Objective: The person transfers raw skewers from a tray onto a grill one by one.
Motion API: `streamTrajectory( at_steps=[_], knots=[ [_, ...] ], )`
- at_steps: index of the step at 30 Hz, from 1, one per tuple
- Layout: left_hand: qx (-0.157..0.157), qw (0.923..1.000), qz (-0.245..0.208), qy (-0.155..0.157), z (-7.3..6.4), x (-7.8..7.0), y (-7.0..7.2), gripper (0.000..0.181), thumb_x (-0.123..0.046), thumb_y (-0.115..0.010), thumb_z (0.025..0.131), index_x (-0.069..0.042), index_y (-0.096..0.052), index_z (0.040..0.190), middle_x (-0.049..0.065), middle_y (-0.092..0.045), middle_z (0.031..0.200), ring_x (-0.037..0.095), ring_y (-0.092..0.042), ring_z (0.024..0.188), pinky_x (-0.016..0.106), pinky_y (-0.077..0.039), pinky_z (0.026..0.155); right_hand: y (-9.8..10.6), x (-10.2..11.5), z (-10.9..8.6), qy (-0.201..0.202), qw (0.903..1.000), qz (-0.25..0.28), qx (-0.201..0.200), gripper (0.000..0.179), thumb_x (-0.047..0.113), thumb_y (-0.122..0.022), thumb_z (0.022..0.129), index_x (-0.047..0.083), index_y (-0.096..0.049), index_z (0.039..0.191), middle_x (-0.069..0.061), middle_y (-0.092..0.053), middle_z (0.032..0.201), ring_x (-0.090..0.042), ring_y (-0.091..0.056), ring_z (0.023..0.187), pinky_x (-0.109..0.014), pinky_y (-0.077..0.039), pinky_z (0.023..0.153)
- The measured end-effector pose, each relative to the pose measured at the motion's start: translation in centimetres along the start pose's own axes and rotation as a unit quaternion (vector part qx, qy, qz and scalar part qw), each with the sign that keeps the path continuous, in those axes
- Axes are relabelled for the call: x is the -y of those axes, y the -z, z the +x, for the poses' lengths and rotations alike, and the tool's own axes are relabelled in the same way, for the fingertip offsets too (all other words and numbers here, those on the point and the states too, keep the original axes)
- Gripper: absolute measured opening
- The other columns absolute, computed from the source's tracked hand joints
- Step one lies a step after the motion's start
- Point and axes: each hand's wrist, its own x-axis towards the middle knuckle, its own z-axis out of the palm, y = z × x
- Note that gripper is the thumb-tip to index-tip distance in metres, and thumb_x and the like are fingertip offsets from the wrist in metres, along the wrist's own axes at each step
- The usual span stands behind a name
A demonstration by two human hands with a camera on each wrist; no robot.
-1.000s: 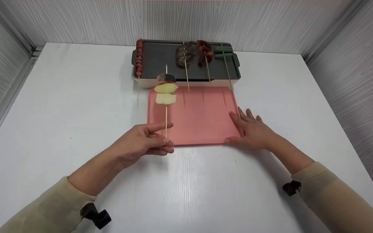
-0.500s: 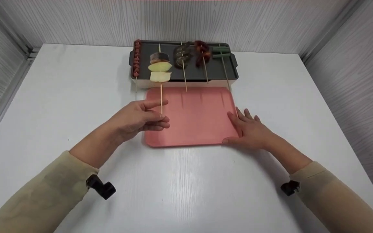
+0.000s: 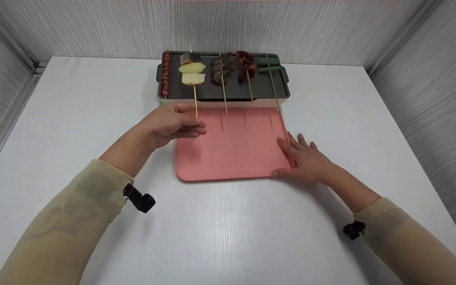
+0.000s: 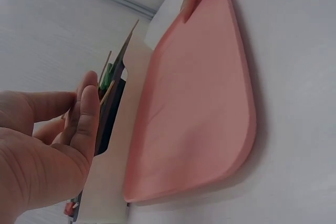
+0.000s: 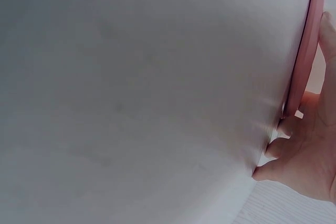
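Observation:
My left hand (image 3: 171,122) pinches the lower stick of a food skewer (image 3: 192,68) between thumb and fingers. Three pieces are threaded on it: a dark-topped chunk, a yellow oval slice and a pale block. In the head view the skewer appears over the left part of a black grill plate (image 3: 208,93); whether it touches the plate I cannot tell. At the right side of a pink tray (image 3: 232,148), my right hand (image 3: 310,163) rests with fingers spread against its edge. The left wrist view shows the left hand (image 4: 55,145) beside the tray, its pinch partly hidden.
Along the plate lie a skewer of small red pieces (image 3: 166,75), a dark brown curled-piece skewer (image 3: 221,71), a reddish-brown skewer (image 3: 246,65) and a green-stick skewer (image 3: 268,64). Their handles overhang the front. A white table (image 3: 228,229) bears everything, with panelled walls behind.
My left hand has moved forward, away from me, carrying the skewer from above the tray to over the grill plate. My right hand has stayed at the tray's edge.

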Motion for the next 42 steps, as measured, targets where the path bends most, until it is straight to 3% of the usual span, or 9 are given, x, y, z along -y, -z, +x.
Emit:
streamTrajectory(
  at_steps=[4, 15, 27, 42],
  knots=[
    [-0.005, 1.0, 0.001, 0.001, 1.1, -0.4, 0.4, 0.055, 0.001, -0.063, 0.104, -0.005, -0.049, 0.158, 0.007, -0.079, 0.09, 0.017, -0.079, 0.084, 0.029, -0.063, 0.08, 0.0, 0.0, 0.0, -0.003, 1.0, -0.001, -0.002, 0.112, 0.082, -0.058, 0.091, 0.014, -0.018, 0.171, -0.018, -0.008, 0.176, -0.048, -0.001, 0.16, -0.072, -0.007, 0.124],
    [-0.017, 0.9993, -0.028, 0.02, 3.3, -0.5, 1.5, 0.057, 0.001, -0.06, 0.106, -0.003, -0.045, 0.16, 0.008, -0.079, 0.089, 0.016, -0.078, 0.082, 0.028, -0.063, 0.079, -0.1, 0.1, 0.1, -0.005, 1.0, 0.006, 0.001, 0.112, 0.083, -0.057, 0.09, 0.015, -0.019, 0.171, -0.018, -0.008, 0.176, -0.048, -0.001, 0.16, -0.071, -0.006, 0.124],
    [-0.027, 0.9986, -0.014, 0.043, 4.3, -0.7, 1.4, 0.058, 0.001, -0.06, 0.105, -0.003, -0.044, 0.161, 0.009, -0.079, 0.09, 0.016, -0.078, 0.081, 0.028, -0.063, 0.079, -0.1, -0.1, 0.0, -0.004, 1.0, 0.006, 0.0, 0.113, 0.083, -0.058, 0.09, 0.016, -0.018, 0.171, -0.016, -0.008, 0.177, -0.047, -0.002, 0.161, -0.07, -0.006, 0.125],
    [-0.04, 0.9975, -0.002, 0.058, 4.3, -0.9, 1.1, 0.056, 0.0, -0.059, 0.106, -0.002, -0.044, 0.16, 0.008, -0.078, 0.09, 0.016, -0.077, 0.081, 0.027, -0.063, 0.079, -0.2, 0.0, 0.2, -0.009, 1.0, -0.001, 0.001, 0.114, 0.084, -0.057, 0.089, 0.016, -0.018, 0.171, -0.017, -0.008, 0.176, -0.047, -0.001, 0.161, -0.071, -0.008, 0.124]
  ],
)
